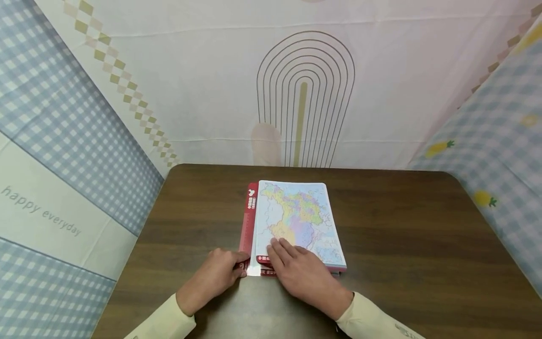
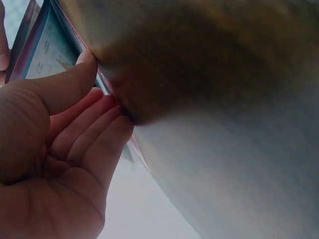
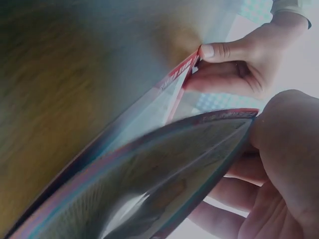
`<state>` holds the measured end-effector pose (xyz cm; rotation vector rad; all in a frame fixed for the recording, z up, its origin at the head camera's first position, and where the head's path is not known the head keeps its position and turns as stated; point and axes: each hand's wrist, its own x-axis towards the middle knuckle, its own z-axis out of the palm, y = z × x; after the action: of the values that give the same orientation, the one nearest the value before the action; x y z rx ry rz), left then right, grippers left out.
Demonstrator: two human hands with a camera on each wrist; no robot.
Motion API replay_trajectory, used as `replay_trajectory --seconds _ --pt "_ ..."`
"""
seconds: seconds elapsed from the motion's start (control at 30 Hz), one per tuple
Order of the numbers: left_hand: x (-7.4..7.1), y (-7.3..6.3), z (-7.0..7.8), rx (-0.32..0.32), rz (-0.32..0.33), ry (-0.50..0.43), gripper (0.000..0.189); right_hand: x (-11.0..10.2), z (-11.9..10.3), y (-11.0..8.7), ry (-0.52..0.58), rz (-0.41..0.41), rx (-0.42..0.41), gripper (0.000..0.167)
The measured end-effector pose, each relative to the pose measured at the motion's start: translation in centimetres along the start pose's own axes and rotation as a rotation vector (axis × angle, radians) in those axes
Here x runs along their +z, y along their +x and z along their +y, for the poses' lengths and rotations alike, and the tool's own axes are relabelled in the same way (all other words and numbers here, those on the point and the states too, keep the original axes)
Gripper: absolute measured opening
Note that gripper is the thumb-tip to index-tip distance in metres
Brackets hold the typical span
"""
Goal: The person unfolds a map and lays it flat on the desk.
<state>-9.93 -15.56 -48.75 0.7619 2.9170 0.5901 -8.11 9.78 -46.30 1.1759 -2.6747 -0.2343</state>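
A stack of glossy map sheets lies on the table. On top is a pastel-coloured map [image 1: 298, 214] with a red strip at its lower left corner. Beneath it, a red-bordered map sheet [image 1: 247, 226] sticks out on the left. My left hand [image 1: 213, 278] pinches the lower left corner of this red-bordered sheet between thumb and fingers. My right hand [image 1: 302, 270] lies over the near edge of the top map, fingers extended across its face. In the right wrist view, that map's bowed edge [image 3: 219, 114] passes between thumb and fingers, apart from the lower sheet. The right thumb is hidden from above.
The dark wooden table [image 1: 406, 226] extends to both sides of the maps. A pale patterned cloth [image 1: 211, 94] hangs behind its far edge, with checked blue cloth [image 1: 84, 103] at the left and more at the right.
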Motion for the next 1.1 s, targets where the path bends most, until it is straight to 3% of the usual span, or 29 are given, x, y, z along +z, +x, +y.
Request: replay_trajectory --seconds 0.37,0.73,0.93,1.1 --pt "0.1 -0.2 0.0 -0.009 -0.017 -0.009 0.03 0.0 2.0 -2.3 0.008 0.084 0.021 0.044" --pt "0.0 -0.2 0.0 -0.03 -0.044 -0.019 0.033 -0.2 3.8 -4.6 0.014 0.022 0.07 0.044" --pt "0.0 -0.2 -0.2 -0.016 -0.031 -0.002 0.033 -0.3 4.8 -5.5 0.042 0.085 0.092 0.044" --pt "0.0 -0.3 -0.2 -0.026 -0.039 -0.015 0.037 -0.2 6.3 -6.4 0.126 0.175 0.08 0.052"
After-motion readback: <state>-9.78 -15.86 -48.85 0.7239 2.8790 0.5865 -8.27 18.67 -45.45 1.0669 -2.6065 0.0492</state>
